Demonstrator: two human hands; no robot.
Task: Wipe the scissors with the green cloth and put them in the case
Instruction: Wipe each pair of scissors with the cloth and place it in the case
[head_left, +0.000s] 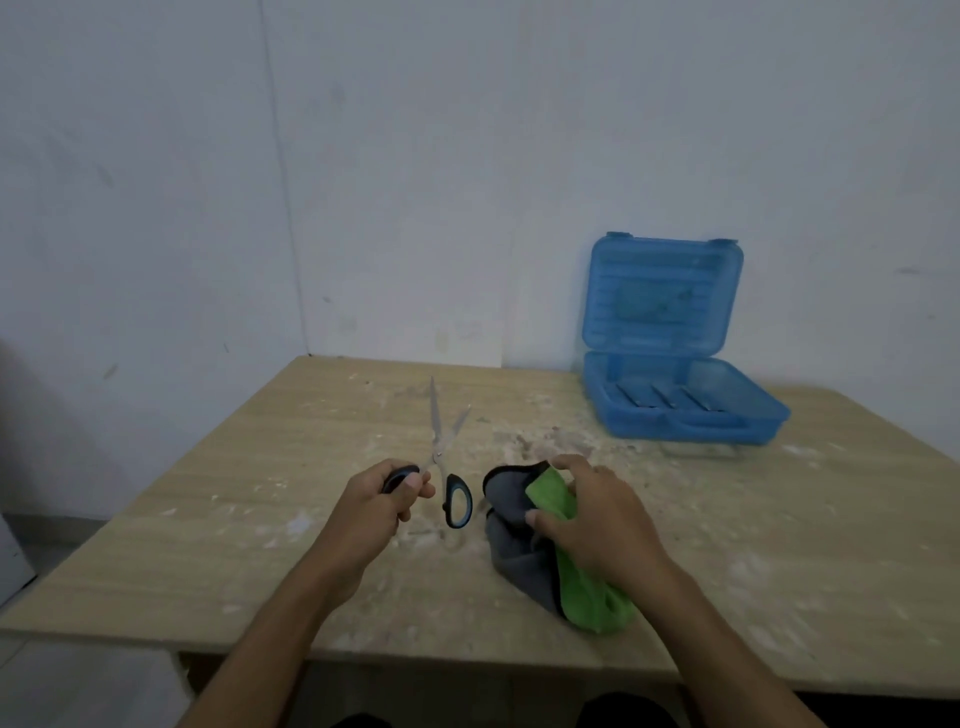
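scissors (445, 457) left of cloth (550, 540), case (670, 395) behind, on table (208, 519)

Scuffed wood table (208, 493) w/ white dust, against pale wall (415, 156).

Open scissors (441, 457) in left hand (382, 499)

A wooden table (218, 509), smeared with pale dust, stands against the wall. On it lie an open blue case (675, 410) at the far right and a green-grey cloth (524, 561) near the front edge.
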